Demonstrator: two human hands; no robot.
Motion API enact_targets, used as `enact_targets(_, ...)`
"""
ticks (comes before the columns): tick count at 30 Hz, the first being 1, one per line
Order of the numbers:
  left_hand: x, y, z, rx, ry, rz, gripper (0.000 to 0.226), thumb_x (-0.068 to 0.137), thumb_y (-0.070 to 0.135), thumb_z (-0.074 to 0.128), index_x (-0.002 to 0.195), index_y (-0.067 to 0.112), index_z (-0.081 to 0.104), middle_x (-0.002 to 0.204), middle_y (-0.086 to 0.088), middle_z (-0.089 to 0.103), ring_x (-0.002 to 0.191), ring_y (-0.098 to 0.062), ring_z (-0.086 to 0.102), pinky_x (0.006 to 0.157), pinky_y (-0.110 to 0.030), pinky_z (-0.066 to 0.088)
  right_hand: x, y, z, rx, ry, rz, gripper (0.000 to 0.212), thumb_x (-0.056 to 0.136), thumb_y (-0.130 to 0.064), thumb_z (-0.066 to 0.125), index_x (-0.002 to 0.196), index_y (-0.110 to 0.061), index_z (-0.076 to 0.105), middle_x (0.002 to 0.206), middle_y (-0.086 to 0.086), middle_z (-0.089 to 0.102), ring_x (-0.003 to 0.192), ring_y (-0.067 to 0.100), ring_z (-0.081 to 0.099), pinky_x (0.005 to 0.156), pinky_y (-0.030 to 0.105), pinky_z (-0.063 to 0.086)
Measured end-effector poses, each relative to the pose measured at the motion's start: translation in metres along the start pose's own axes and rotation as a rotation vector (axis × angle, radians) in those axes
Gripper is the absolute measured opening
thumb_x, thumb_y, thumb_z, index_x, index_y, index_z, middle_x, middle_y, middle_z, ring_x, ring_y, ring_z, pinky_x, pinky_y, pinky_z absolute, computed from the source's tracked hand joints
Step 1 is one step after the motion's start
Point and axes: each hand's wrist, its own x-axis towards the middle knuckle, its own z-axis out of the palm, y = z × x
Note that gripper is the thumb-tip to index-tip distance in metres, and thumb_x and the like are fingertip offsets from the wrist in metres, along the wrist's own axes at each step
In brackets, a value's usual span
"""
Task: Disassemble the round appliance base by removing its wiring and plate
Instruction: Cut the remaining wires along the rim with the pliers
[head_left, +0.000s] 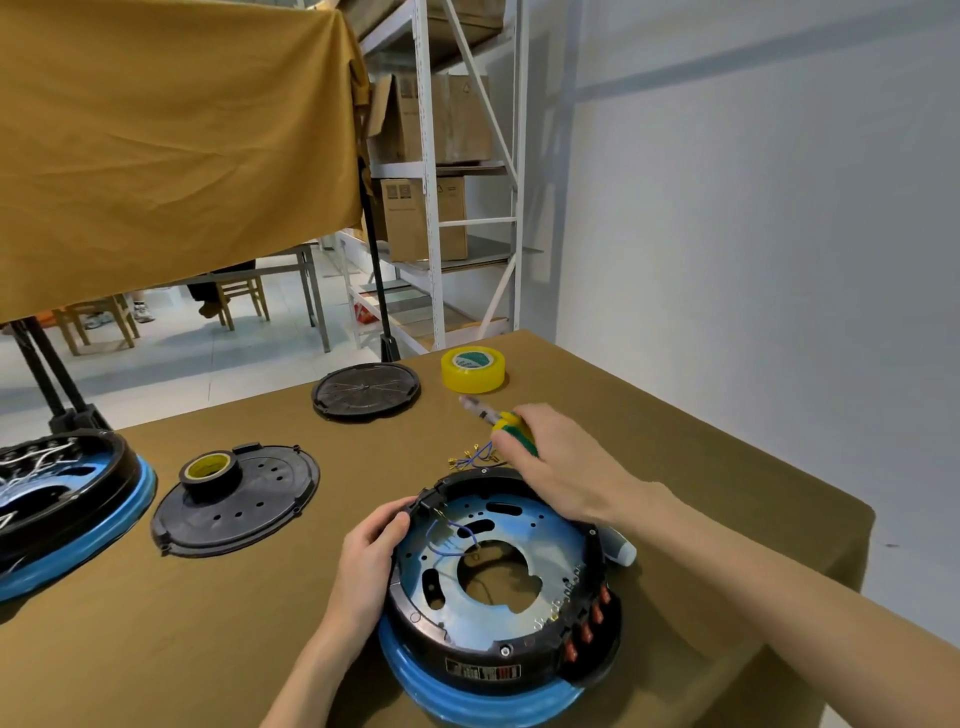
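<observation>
The round appliance base (498, 670), black with a blue rim, lies open side up near the table's front. Inside it sits a shiny metal plate (550, 545) with a large centre hole. A blue wire (449, 535) loops across the plate's upper left. My left hand (371, 545) grips the base's left wall. My right hand (556, 457) is beyond the base's far edge and grips a green and yellow screwdriver (506, 422), whose tip points away to the left. Loose blue wires with brass terminals (475, 456) lie on the table beside that hand.
A yellow tape roll (472, 370) and a black round cover (366, 391) sit at the table's far side. A black plate (236, 501) carrying a dark tape roll (210, 470) lies left. A second blue-rimmed base (67, 506) is at far left. A white tool handle (621, 548) lies right of the base.
</observation>
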Motion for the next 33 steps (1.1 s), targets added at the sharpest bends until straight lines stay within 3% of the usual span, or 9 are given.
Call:
enact_targets(4, -0.001, -0.002, -0.001, 0.016, 0.009, 0.017, 0.023, 0.104, 0.01, 0.054, 0.112, 0.018, 0.074, 0.104, 0.002, 0.079, 0.098, -0.017, 0.074, 0.077, -0.026, 0.055, -0.02, -0.013, 0.011, -0.366, -0.21, -0.042, 0.052, 0.1, -0.067, 0.037, 0.11, -0.019, 0.054, 0.102, 0.0, 0.053, 0.088, 0.02, 0.05, 0.08, 0.04, 0.047)
enact_targets(7, -0.002, -0.003, -0.002, 0.018, 0.013, 0.029, 0.023, 0.104, 0.01, 0.054, 0.112, 0.018, 0.074, 0.105, 0.001, 0.079, 0.1, -0.019, 0.073, 0.08, -0.029, 0.056, -0.03, -0.017, 0.02, -0.477, -0.285, -0.028, 0.056, 0.096, -0.072, 0.039, 0.099, -0.018, 0.054, 0.091, -0.002, 0.05, 0.081, 0.021, 0.048, 0.071, 0.039, 0.044)
enact_targets(10, -0.001, -0.006, -0.004, 0.036, 0.023, 0.036, 0.023, 0.104, 0.01, 0.054, 0.114, 0.017, 0.074, 0.111, -0.003, 0.077, 0.106, -0.022, 0.071, 0.092, -0.041, 0.056, -0.037, -0.02, 0.027, -0.526, -0.275, -0.062, 0.055, 0.096, -0.073, 0.039, 0.091, -0.019, 0.051, 0.082, -0.005, 0.042, 0.077, 0.021, 0.045, 0.067, 0.036, 0.036)
enact_targets(17, -0.005, -0.002, -0.004, 0.035, 0.019, 0.033, 0.024, 0.104, 0.01, 0.053, 0.111, 0.02, 0.074, 0.103, 0.003, 0.078, 0.097, -0.016, 0.074, 0.075, -0.024, 0.055, -0.037, -0.028, 0.031, -0.581, -0.226, -0.106, 0.052, 0.097, -0.071, 0.038, 0.09, -0.019, 0.044, 0.098, 0.004, 0.058, 0.093, 0.028, 0.058, 0.07, 0.036, 0.035)
enact_targets(29, -0.006, 0.0, -0.003, 0.043, 0.023, 0.036, 0.024, 0.104, 0.009, 0.053, 0.11, 0.019, 0.074, 0.102, 0.003, 0.079, 0.097, -0.016, 0.073, 0.074, -0.021, 0.055, -0.037, -0.043, 0.033, -0.594, -0.193, -0.108, 0.045, 0.099, -0.064, 0.044, 0.093, -0.019, 0.046, 0.105, 0.009, 0.063, 0.099, 0.032, 0.061, 0.071, 0.037, 0.035)
enact_targets(33, -0.005, -0.001, -0.003, 0.046, 0.025, 0.035, 0.023, 0.104, 0.009, 0.053, 0.113, 0.017, 0.073, 0.107, -0.002, 0.077, 0.101, -0.019, 0.072, 0.08, -0.028, 0.055, -0.038, -0.044, 0.033, -0.594, -0.2, -0.112, 0.046, 0.099, -0.064, 0.045, 0.091, -0.019, 0.042, 0.105, 0.01, 0.063, 0.099, 0.032, 0.061, 0.071, 0.037, 0.035)
